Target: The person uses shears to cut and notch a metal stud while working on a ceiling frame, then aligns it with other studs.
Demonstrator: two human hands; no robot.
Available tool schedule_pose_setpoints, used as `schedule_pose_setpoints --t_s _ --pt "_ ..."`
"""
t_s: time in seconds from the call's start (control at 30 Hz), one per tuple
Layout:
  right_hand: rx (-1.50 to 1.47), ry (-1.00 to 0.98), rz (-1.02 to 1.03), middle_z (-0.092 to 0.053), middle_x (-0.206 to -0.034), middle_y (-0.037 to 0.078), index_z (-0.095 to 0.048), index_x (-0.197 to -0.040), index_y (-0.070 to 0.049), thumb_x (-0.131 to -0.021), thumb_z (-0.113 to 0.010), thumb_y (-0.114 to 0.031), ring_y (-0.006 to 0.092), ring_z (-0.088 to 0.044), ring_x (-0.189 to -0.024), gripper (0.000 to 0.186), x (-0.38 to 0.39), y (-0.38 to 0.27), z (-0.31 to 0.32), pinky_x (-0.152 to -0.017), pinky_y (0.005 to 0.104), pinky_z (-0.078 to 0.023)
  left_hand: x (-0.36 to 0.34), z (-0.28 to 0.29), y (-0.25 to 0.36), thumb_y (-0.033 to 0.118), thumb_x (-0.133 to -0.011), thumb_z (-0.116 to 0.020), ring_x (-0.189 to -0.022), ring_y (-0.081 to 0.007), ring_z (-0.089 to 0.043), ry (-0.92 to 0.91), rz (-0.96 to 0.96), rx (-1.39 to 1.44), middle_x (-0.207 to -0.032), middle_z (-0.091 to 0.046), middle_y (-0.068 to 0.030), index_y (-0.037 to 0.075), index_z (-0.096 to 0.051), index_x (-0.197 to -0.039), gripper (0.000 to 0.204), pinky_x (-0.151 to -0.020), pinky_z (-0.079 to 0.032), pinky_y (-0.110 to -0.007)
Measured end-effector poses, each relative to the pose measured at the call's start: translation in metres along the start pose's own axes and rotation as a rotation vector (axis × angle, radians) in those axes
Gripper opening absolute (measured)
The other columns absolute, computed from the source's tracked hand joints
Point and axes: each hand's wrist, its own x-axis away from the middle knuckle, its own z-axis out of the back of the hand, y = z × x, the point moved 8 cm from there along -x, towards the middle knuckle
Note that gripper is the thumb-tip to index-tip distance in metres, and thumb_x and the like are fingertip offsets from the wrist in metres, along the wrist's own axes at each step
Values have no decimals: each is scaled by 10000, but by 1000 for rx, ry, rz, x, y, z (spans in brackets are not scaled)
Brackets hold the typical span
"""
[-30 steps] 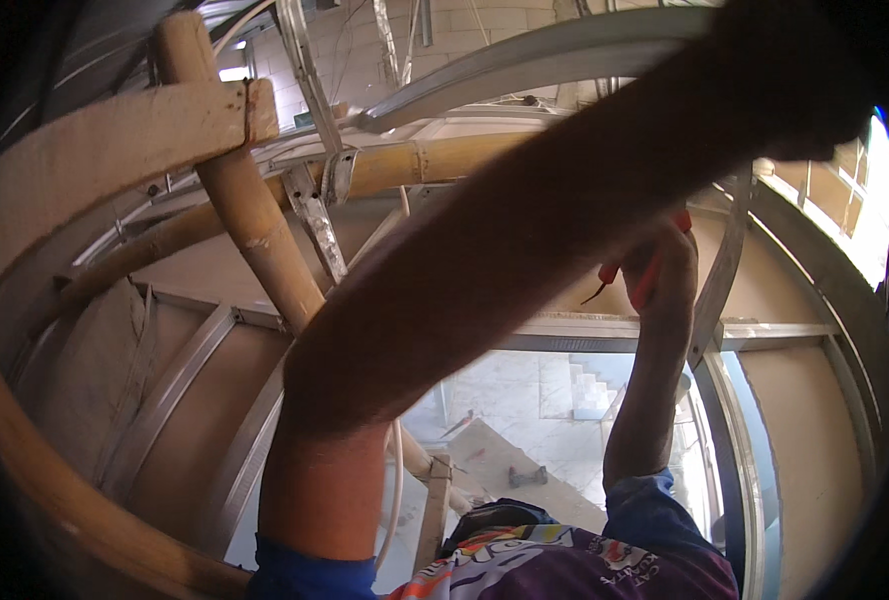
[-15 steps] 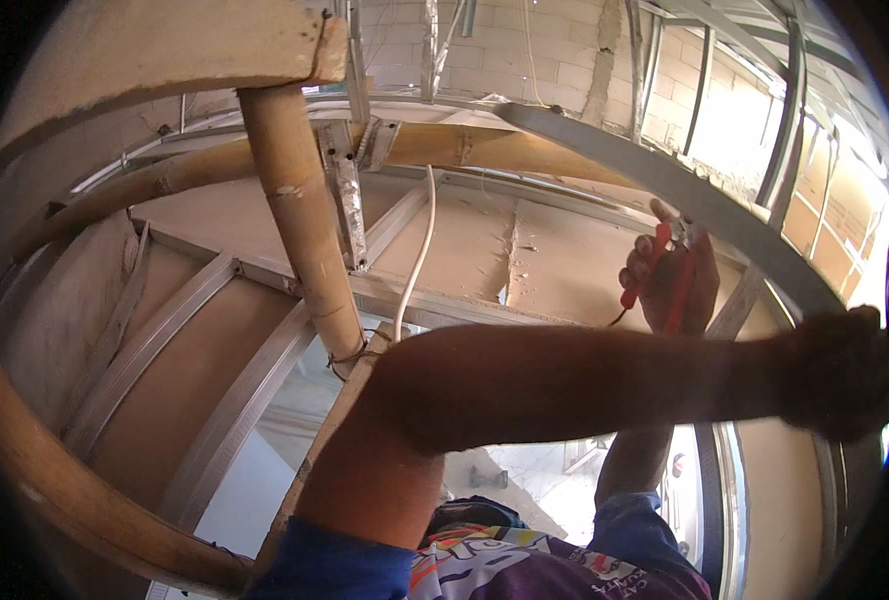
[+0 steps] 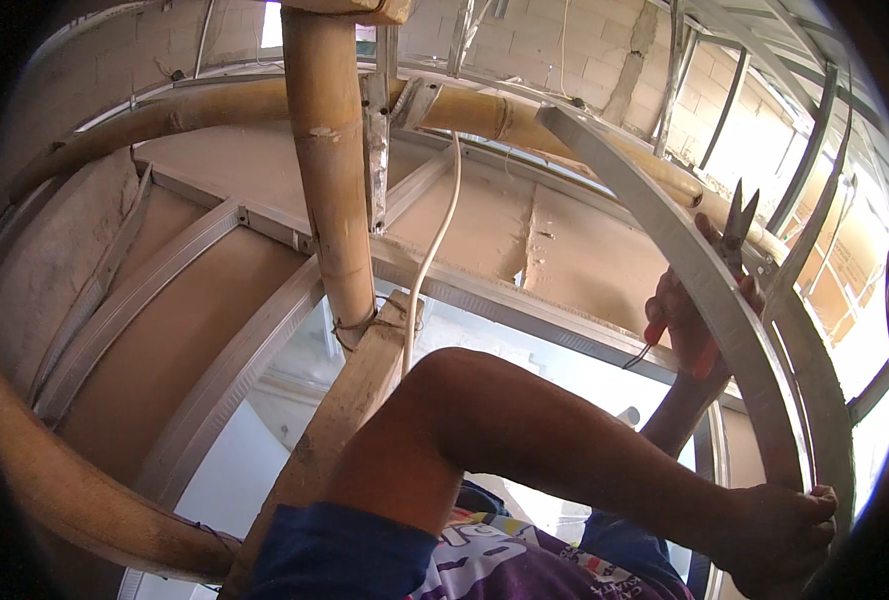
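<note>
Crossing my body toward the right, my left arm ends in my left hand (image 3: 780, 535), closed round the near end of a long metal channel (image 3: 670, 225). The channel slants up and away to the left, its far end close to a bamboo pole. Beyond it, my right hand (image 3: 677, 305) is wrapped round a pair of red-handled tin snips (image 3: 738, 225). The blades point up, tips slightly apart, on the channel's right side. Part of the right hand and of the handles is hidden behind the channel.
An upright bamboo post (image 3: 325, 180) stands left of centre, beside a wooden beam (image 3: 355, 375). A horizontal bamboo pole (image 3: 215, 103) crosses behind. Metal framing (image 3: 255, 370) with brown panels lies below at left. A white cable (image 3: 435, 250) hangs near the middle. A block wall (image 3: 595, 60) rises behind.
My left hand has come down and inward with the channel's near end. The snips, formerly left of the channel, now have their blades on its right side, pointing up. The view has shifted.
</note>
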Motion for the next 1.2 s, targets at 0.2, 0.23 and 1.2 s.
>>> schedule_pose_setpoints --t_s 0.2,0.23,1.2 --pt "172 -84 -156 -579 -727 198 -304 -1301 61 -852 -529 -349 268 -616 -565 648 14 17 -9 -499 386 -529 5 59 -7 308 -834 -531 -666 -201 -519 70 247 114 -731 -542 -20 105 -581 -729 233 -619 -369 -418" --pt "167 -85 -174 -580 -728 200 -298 -1301 64 -857 -521 -340 270 -617 -569 641 11 24 -6 -499 385 -529 13 36 -10 303 -798 -551 -771 -266 -558 39 354 210 -805 -582 -88 37 -610 -784 272 -722 -372 -504" --pt "700 172 -665 -527 -581 39 -557 -622 -16 -665 -698 -77 129 -526 -495 160 -109 174 167 -398 295 -405 226 153 -167 105 -732 -661 -1058 -245 -529 -1202 387 84 -1030 -538 -84 85 -554 -1032 319 -975 -381 -390"
